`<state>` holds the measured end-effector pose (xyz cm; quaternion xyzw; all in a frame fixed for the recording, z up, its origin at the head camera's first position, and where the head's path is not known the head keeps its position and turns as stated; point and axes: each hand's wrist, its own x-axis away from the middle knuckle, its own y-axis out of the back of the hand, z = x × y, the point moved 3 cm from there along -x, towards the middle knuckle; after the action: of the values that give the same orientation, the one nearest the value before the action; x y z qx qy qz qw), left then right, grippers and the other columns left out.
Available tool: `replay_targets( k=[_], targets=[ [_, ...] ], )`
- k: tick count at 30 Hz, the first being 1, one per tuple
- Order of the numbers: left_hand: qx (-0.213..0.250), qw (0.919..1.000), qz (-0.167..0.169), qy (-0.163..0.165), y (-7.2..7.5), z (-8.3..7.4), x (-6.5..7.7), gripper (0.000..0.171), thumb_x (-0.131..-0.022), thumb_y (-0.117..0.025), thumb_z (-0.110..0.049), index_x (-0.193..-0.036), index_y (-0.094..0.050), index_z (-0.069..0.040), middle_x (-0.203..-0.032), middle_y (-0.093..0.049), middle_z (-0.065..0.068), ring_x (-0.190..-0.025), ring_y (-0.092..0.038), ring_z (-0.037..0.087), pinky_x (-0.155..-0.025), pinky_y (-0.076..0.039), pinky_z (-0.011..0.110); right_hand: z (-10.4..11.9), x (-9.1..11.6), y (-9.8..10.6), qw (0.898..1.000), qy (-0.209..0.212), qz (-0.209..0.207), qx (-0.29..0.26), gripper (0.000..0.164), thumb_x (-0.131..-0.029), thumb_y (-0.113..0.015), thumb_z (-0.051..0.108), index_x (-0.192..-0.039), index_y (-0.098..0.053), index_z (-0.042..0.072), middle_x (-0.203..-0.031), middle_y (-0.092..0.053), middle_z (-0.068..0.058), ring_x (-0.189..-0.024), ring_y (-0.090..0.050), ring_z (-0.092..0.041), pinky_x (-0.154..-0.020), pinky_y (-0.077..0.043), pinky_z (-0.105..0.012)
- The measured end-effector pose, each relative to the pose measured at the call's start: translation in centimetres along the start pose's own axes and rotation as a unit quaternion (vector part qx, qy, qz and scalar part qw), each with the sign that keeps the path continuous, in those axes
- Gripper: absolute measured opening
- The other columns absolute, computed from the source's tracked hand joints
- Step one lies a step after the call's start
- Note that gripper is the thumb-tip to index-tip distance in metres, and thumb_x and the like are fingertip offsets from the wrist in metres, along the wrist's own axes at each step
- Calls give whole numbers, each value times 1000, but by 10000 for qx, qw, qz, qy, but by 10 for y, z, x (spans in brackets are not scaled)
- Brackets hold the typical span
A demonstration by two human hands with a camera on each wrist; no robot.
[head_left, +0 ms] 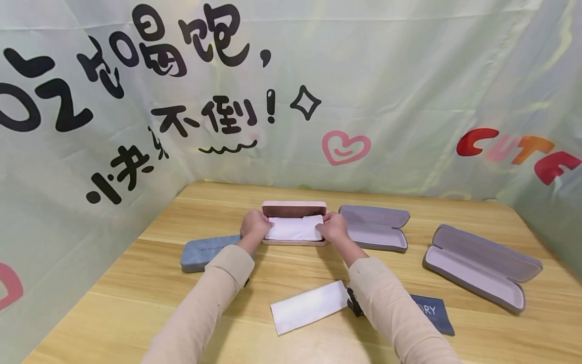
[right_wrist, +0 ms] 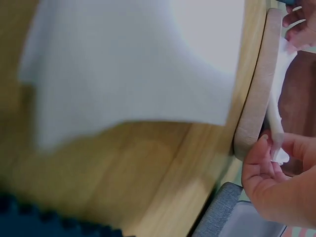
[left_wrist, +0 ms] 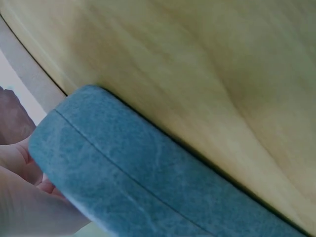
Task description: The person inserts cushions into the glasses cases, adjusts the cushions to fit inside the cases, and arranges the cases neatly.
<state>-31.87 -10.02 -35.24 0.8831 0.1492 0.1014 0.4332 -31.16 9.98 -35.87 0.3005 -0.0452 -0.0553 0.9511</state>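
A pink glasses case (head_left: 294, 205) stands with its lid up near the back of the table. Across its lower half lies a folded white cloth (head_left: 293, 229), partly hiding the inside. My left hand (head_left: 255, 225) pinches the cloth's left end, and my right hand (head_left: 334, 226) pinches the other end. In the right wrist view the thumb and fingers of the right hand (right_wrist: 279, 185) grip the end of the white cloth (right_wrist: 275, 108) at the case's corner. A closed blue glasses case (left_wrist: 123, 163) covers part of the left hand (left_wrist: 34, 202) in the left wrist view.
The blue case (head_left: 200, 253) lies beside my left forearm. Two open grey glasses cases (head_left: 375, 236) (head_left: 477, 265) lie to the right. A second folded white cloth (head_left: 309, 307) is at the front, and a dark blue cloth (head_left: 438, 316) is partly under my right sleeve. Printed curtains (head_left: 386, 91) surround the table.
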Motion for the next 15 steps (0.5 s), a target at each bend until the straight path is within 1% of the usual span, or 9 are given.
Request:
replay_targets(
  k=[2,4,7,9,12,15],
  targets=[
    [-84,9999,45,-50,-1,2,0,17,-77,-74,-20,-70,-62,-11,-77,-63,4,-74,-58,19,-55,-38,27,1,0,0,9998,45,77,156,19,-76,-56,-1,-95,-53,-5,-77,-50,-9,-54,-44,-12,-42,-37,-18],
    [-151,9998,69,-92,-2,3,0,15,-77,-73,-19,-71,-62,-11,-78,-63,4,-76,-59,19,-56,-40,28,2,0,-1,9990,157,80,415,22,-73,-55,-2,-94,-54,-5,-77,-48,-8,-62,-46,-15,-48,-37,-19],
    [-204,9997,49,-134,-2,3,-1,11,-80,-70,-17,-73,-63,-11,-80,-65,5,-79,-60,21,-60,-43,30,4,1,-2,9968,280,39,745,22,-72,-54,-3,-94,-55,-5,-77,-49,-8,-75,-48,-21,-61,-40,-23],
    [-181,9997,-3,-133,-1,2,-1,10,-82,-68,-16,-75,-64,-10,-82,-66,5,-81,-61,22,-62,-43,31,4,2,-2,9958,336,-23,855,23,-72,-54,-4,-95,-56,-5,-77,-50,-9,-81,-48,-24,-68,-41,-27],
    [-150,9998,-81,-117,2,1,-2,10,-83,-66,-16,-76,-66,-9,-84,-66,5,-82,-61,22,-63,-43,31,5,3,-3,9951,395,-107,899,24,-71,-53,-6,-95,-57,-5,-81,-53,-12,-83,-49,-27,-73,-44,-32],
    [-151,9998,-106,-73,5,0,-2,10,-84,-66,-17,-77,-65,-10,-85,-66,5,-83,-62,23,-63,-43,31,5,2,-3,9941,483,-171,952,26,-70,-52,-7,-95,-57,-6,-86,-58,-16,-83,-50,-27,-74,-45,-34]
  ],
)
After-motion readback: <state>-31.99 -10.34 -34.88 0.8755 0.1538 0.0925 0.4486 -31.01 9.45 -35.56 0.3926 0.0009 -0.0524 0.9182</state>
